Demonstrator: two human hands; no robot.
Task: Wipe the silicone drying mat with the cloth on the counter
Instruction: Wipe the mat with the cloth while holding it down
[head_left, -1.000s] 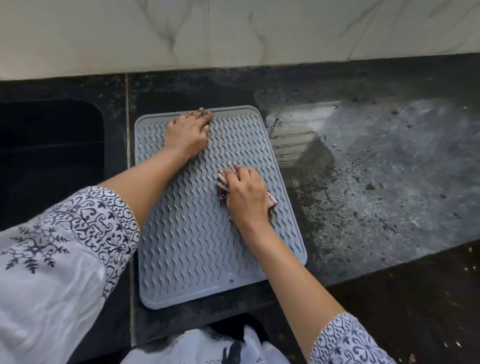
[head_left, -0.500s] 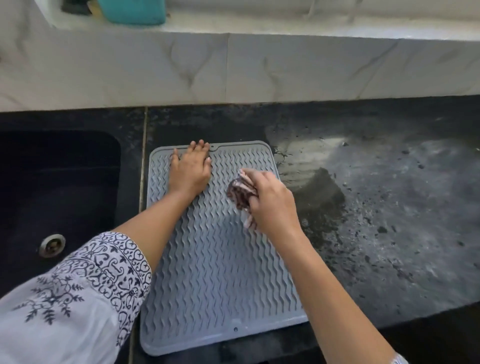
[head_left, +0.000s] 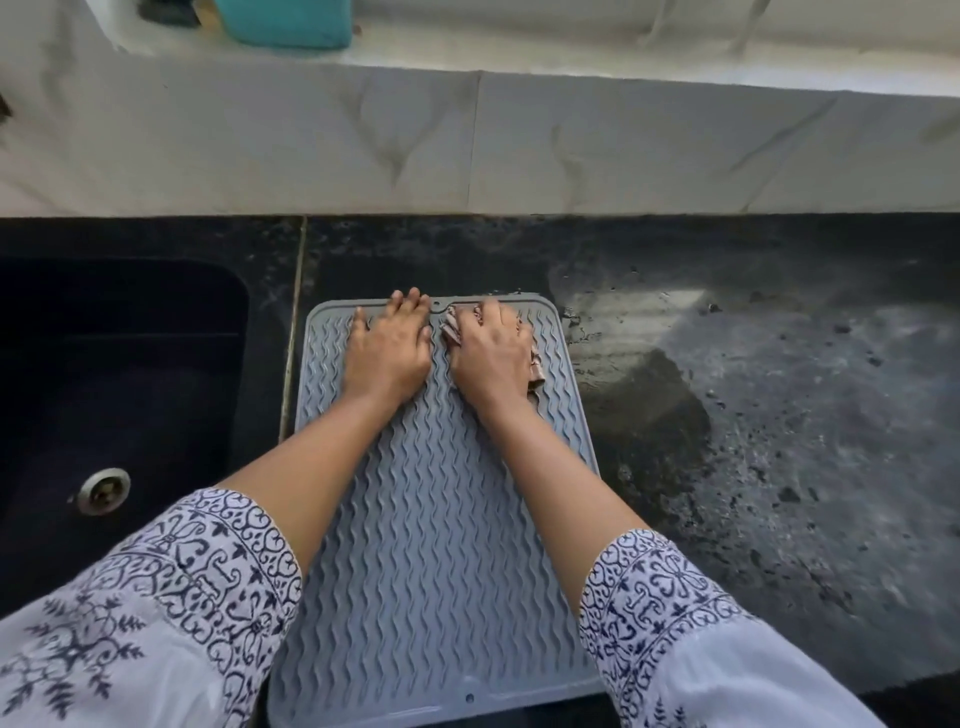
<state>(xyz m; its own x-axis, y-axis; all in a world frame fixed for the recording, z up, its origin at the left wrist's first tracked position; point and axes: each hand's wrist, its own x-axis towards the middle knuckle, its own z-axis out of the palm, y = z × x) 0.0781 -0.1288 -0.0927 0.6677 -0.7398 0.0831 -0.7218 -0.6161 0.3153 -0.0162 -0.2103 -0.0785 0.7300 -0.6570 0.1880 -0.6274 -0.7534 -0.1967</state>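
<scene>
A grey silicone drying mat (head_left: 436, 545) with wavy ridges lies flat on the black counter (head_left: 779, 441), running from the front edge toward the wall. My left hand (head_left: 387, 348) rests flat, fingers spread, on the mat's far left part. My right hand (head_left: 491, 353) presses a bunched brownish patterned cloth (head_left: 535, 370) onto the mat's far right part, right beside the left hand. Most of the cloth is hidden under the palm; bits stick out at the fingers and at the wrist side.
A dark sink (head_left: 104, 395) with a metal drain (head_left: 104, 489) lies left of the mat. The counter right of the mat is wet and speckled with dirt. A pale marble backsplash (head_left: 467, 145) rises behind, with a teal container (head_left: 285, 23) on its ledge.
My right hand has slid the cloth from the mat's middle up to its far edge, close beside the left hand. The left hand stayed in place. The view tilted upward.
</scene>
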